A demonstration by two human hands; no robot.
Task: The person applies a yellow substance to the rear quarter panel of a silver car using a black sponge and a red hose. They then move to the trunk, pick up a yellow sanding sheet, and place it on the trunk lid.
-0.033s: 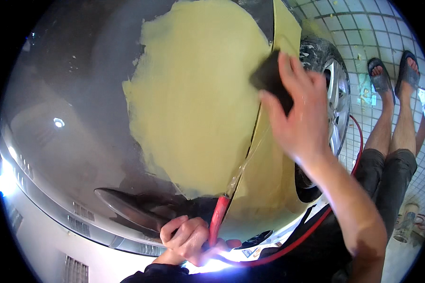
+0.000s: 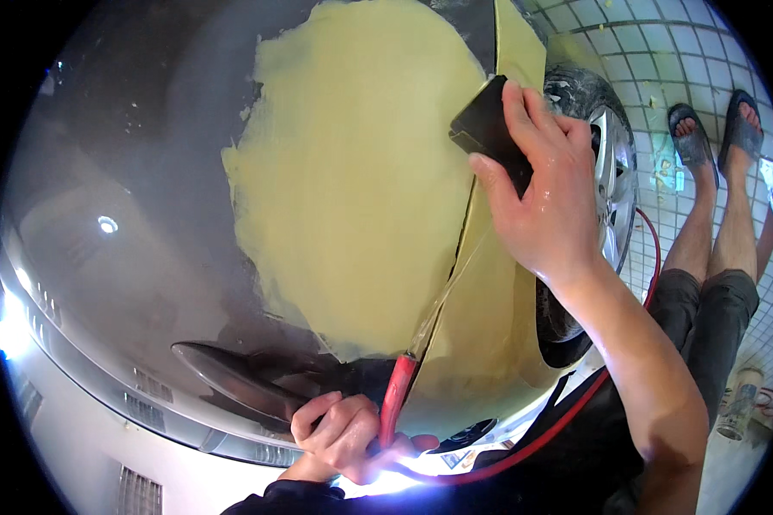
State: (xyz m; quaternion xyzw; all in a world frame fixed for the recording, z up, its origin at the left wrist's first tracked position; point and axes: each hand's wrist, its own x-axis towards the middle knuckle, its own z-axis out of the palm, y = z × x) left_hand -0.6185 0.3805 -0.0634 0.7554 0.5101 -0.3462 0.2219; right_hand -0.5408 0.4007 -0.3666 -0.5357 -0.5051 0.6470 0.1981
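My left hand (image 2: 339, 429) is closed around a red hose (image 2: 397, 399) at the bottom middle, by the car's door handle (image 2: 232, 378). A thin stream of water (image 2: 434, 313) runs from its tip up along the panel gap. Higher up on the right, my wet right hand (image 2: 554, 202) grips a dark, flat sanding block (image 2: 489, 124), thumb on one side and fingers on the other. The block lies across the gap, at the edge of a large patch of yellow filler (image 2: 352, 172) on the grey car door (image 2: 189, 129). The block's underside is hidden.
Right of the panel is a car wheel (image 2: 610, 172). The red hose loops past it over the tiled floor (image 2: 653, 51). A person's bare legs in sandals (image 2: 691, 137) stretch along the right. A cylindrical container (image 2: 737, 408) stands at the lower right.
My right hand and the sanding block have shifted very slightly up and left; they were blurred and now look sharp. The left hand and hose have stayed in place.
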